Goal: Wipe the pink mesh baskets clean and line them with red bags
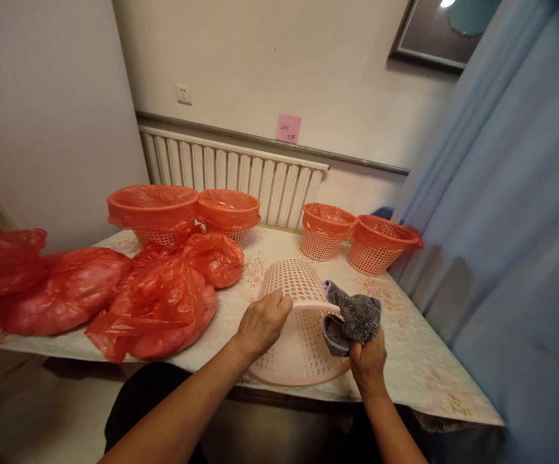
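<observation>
A pale pink perforated plastic wastebasket (298, 280) lies tilted on the table, its opening facing me. My left hand (264, 322) is closed around the upper left of its rim. In my right hand (370, 361) is a bunched dark grey cloth (362, 317) with a purple edge. The cloth is folded over the right side of the rim, hiding that part. Fingers of the right hand are partly covered by the cloth.
Several tied red plastic bags (170, 309) with contents lie on the left of the table. Behind stand wastebaskets lined with red bags: a large one (156, 237) at left and a smaller one (376, 261) at right among them. A blue curtain (496, 225) borders the right side.
</observation>
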Demonstrator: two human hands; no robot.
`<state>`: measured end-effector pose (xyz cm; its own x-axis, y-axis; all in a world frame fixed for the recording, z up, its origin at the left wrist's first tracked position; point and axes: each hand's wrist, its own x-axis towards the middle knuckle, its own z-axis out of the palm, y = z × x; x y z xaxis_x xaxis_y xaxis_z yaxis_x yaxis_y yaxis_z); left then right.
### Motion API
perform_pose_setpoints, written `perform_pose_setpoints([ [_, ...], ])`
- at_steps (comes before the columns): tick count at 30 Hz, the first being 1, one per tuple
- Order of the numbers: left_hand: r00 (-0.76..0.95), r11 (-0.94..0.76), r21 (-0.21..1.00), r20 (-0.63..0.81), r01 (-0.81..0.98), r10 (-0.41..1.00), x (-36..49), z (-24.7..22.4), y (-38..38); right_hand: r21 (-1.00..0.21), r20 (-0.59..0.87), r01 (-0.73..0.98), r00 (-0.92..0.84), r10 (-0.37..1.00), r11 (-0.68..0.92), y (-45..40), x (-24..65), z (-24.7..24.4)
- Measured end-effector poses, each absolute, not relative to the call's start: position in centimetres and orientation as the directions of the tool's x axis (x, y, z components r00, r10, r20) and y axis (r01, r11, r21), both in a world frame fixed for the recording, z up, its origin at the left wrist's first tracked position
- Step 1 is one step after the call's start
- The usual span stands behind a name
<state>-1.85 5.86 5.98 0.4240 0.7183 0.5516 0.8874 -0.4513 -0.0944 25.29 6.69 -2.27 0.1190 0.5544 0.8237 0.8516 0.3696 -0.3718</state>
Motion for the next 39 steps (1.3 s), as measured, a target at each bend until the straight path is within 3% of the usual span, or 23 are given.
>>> perform_pose_setpoints([
  [7, 0.347, -0.415, -0.022, 0.591, 0.909, 0.728, -4.0, 4.1, 6.0, -0.804, 0.484, 0.581, 0.521, 0.703, 0.123, 5.1, 24.5, -8.9],
  [14, 0.235, -0.361, 0.089, 0.611, 0.928, 0.756, -5.9, 2.5, 5.7, -0.914, 0.267, 0.405, 0.567, 0.78, 0.018, 2.1, 22.4, -12.7],
  [18, 0.127, -0.286, 0.181, 0.593, 0.941, 0.795, -6.2, 3.5, 6.5, -0.913, 0.307, 0.402, 0.573, 0.76, 0.066, 1.7, 22.1, -10.6],
  [23, -0.034, -0.185, 0.346, 0.541, 0.92, 0.84, -6.0, 4.1, 9.2, -0.841, 0.477, 0.52, 0.582, 0.658, 0.15, 1.7, 22.0, -5.2],
  [28, -0.126, -0.204, 0.524, 0.527, 0.827, 0.841, -2.8, 3.0, 9.4, -0.748, 0.608, 0.641, 0.557, 0.565, 0.173, 0.8, 20.5, -4.2],
  [31, -0.064, -0.305, 0.619, 0.5, 0.724, 0.864, 0.3, 2.8, 7.3, -0.687, 0.667, 0.686, 0.464, 0.582, 0.24, -0.1, 18.8, -5.4],
  [32, -0.002, -0.379, 0.769, 0.443, 0.516, 0.897, 1.2, 2.9, 6.5, -0.66, 0.687, 0.698, 0.412, 0.598, 0.278, -0.4, 18.3, -5.8],
  [33, 0.068, -0.4, 0.805, 0.414, 0.437, 0.908, 2.0, 3.1, 5.8, -0.634, 0.704, 0.706, 0.359, 0.612, 0.315, -0.7, 17.7, -6.1],
  [36, 0.215, -0.399, 0.866, 0.346, 0.302, 0.913, 3.8, 3.8, 4.3, -0.579, 0.73, 0.704, 0.221, 0.647, 0.412, -1.3, 16.4, -6.1],
  [39, 0.215, -0.356, 0.905, 0.31, 0.232, 0.926, 4.5, 4.8, 3.8, -0.579, 0.71, 0.656, 0.114, 0.695, 0.483, -1.6, 16.2, -5.5],
])
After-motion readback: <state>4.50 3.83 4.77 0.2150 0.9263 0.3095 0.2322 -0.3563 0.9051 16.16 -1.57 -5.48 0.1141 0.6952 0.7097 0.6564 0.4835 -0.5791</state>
